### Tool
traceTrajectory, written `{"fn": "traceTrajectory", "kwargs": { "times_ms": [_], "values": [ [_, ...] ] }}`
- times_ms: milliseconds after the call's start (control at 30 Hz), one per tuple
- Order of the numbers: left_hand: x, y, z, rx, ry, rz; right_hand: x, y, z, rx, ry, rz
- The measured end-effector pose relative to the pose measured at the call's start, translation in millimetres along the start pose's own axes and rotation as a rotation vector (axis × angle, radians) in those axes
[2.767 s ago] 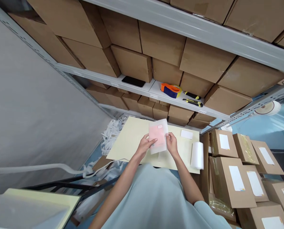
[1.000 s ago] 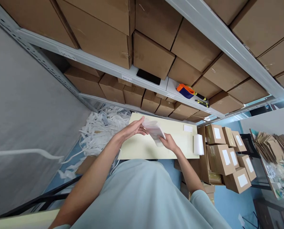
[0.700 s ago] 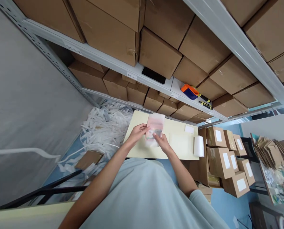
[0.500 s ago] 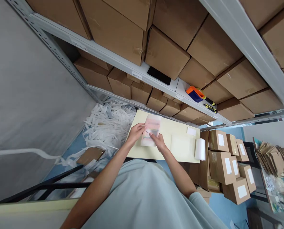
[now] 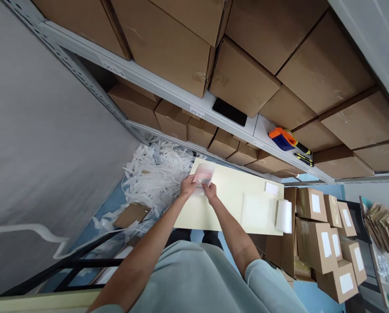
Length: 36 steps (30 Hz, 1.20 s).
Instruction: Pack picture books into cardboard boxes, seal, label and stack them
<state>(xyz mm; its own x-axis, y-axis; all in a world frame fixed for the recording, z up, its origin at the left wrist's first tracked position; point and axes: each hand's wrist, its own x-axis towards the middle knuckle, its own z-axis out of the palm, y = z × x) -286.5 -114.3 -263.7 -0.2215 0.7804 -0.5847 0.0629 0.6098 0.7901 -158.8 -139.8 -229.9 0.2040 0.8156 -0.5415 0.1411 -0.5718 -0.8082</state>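
A small translucent pouch [image 5: 203, 174] with something pink inside lies on the far left part of the pale yellow table [image 5: 227, 208]. My left hand [image 5: 188, 186] grips its near left edge with closed fingers. My right hand [image 5: 209, 190] pinches its near right edge. Both hands meet at the pouch, low over the tabletop.
A roll of white foam wrap [image 5: 283, 216] and a white label [image 5: 272, 188] lie on the table's right side. Labelled cardboard boxes [image 5: 316, 230] are stacked to the right. White paper strips [image 5: 155, 174] pile on the floor at left. A tape dispenser [image 5: 282, 139] and phone [image 5: 229, 111] rest on the shelf.
The pouch was held upright in front of me; now both hands have moved it forward and left, down onto the table. The view has shifted left and closer to the shelves.
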Motion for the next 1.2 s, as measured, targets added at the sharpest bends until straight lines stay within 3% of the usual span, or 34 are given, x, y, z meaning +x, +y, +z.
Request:
{"fn": "traceTrajectory", "kwargs": {
  "times_ms": [133, 300, 467, 600, 733, 833, 1033, 1200],
  "values": [
    [11.5, -4.4, -0.6, 0.106, 0.033, 0.01, 5.8, 7.5, -6.8, -0.056, 0.033, 0.014],
    [7.5, 0.3, -3.5, 0.191, 0.061, 0.054, -5.4, 12.4, -27.1, -0.098, 0.078, -0.016],
    [-13.3, 17.5, -3.1, 0.216, 0.085, 0.106, -32.8, 5.8, -60.9, -0.075, 0.058, -0.088],
    [-44.7, 32.1, -3.0, 0.176, 0.141, 0.146, -54.2, -2.3, -96.2, -0.045, -0.023, -0.152],
    [-98.2, 24.3, -17.5, 0.07, 0.287, 0.185, -70.3, -3.6, -124.2, -0.033, -0.167, -0.23],
    [-157.7, -6.4, -36.4, -0.013, 0.446, 0.191, -83.3, 3.4, -130.9, -0.052, -0.289, -0.299],
    [-293.1, -83.0, -55.6, -0.29, 0.764, 0.136, -125.8, 25.6, -116.7, -0.136, -0.567, -0.365],
    [-365.4, -98.6, -73.5, -0.525, 0.993, 0.135, -181.6, 35.9, -91.0, -0.16, -0.765, -0.4]
  ]
}}
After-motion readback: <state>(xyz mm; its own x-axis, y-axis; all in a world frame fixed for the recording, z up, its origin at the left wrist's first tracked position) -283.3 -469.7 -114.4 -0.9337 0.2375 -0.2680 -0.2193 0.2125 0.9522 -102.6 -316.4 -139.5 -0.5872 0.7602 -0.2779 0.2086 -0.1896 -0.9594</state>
